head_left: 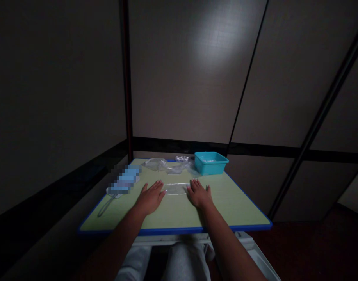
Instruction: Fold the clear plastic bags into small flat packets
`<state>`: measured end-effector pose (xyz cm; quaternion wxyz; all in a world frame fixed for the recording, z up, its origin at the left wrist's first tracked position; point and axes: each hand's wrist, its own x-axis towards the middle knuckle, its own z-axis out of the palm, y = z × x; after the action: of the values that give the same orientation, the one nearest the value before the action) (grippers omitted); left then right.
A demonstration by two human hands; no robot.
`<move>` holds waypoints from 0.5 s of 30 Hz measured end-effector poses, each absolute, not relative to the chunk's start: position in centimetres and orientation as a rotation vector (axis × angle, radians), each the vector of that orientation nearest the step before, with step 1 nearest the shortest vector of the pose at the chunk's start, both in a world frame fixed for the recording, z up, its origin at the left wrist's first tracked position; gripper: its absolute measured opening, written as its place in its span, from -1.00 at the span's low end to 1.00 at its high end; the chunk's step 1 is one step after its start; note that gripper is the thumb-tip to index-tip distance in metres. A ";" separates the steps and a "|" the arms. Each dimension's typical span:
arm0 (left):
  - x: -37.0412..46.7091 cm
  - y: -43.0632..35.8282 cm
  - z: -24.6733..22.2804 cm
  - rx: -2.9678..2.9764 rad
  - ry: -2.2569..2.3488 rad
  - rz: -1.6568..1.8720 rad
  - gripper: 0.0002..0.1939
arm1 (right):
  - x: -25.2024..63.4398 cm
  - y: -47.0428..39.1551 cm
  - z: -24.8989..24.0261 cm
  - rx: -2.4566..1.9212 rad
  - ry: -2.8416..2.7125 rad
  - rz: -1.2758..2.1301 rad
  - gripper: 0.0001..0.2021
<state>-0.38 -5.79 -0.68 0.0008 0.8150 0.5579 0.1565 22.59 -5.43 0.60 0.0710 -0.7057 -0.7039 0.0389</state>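
Observation:
A clear plastic bag (pixel 176 189) lies flat on the pale green table (pixel 179 212), between my two hands. My left hand (pixel 151 198) rests palm down at the bag's left end, fingers stretched out and thumb beside the plastic. At the right end, my right hand (pixel 200 194) is also laid flat with its fingers extended. Neither hand is closed around anything. Beyond the hands, several crumpled clear plastic bags (pixel 157 164) lie along the table's far side.
A turquoise plastic basket (pixel 212 167) stands at the far right corner of the table. On the left lies a phone-like object (pixel 124 180), blurred out, with a grey strap (pixel 106 205) trailing forward. Dark panelled walls (pixel 184 78) rise behind and to the left.

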 end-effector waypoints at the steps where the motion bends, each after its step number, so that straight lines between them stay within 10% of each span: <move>1: -0.4 -5.7 -0.7 2.566 1.741 0.493 -0.50 | 22.6 -5.4 0.5 -2.117 -2.118 0.116 -0.40; 15: -0.6 -5.3 -1.1 2.618 1.619 0.433 -0.47 | 22.8 -5.1 0.2 -2.114 -2.132 0.110 -0.41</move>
<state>-0.60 -5.29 -1.13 0.0167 0.8421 0.5207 0.1394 22.75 -5.09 0.25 0.0684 -0.7020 -0.7079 0.0365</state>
